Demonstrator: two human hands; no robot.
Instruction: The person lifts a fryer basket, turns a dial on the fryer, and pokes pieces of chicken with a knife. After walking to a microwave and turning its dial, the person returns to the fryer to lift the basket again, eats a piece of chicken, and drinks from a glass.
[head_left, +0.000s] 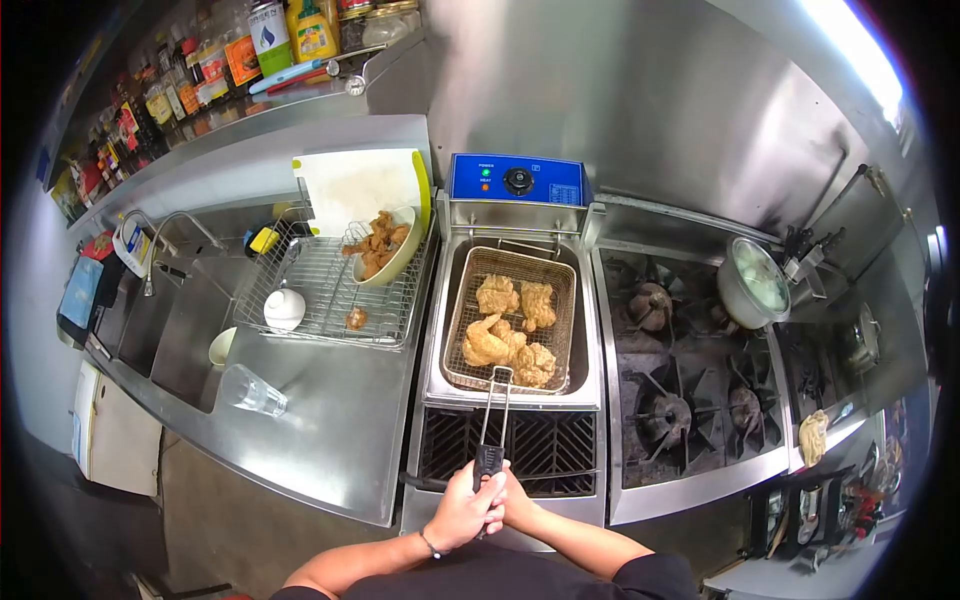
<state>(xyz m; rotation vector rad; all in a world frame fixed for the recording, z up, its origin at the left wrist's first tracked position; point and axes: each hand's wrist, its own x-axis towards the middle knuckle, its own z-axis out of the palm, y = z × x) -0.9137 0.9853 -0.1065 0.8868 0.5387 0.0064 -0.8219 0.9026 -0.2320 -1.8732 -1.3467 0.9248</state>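
My left hand, with a band at its wrist, wraps around the black handle of a wire fryer basket. Against it, on the same handle, my right hand is closed too, its fingers partly hidden. Several golden-brown fried chicken pieces lie in the basket. The basket overlaps the steel well of the deep fryer in this view, its handle pointing toward me. On the fryer's blue control panel, a green and an orange light are lit.
Left stands a wire dish rack with a tilted bowl of browned pieces and a white cup. A clear glass lies on the steel counter near the sink. At right is a gas stove carrying a metal pot.
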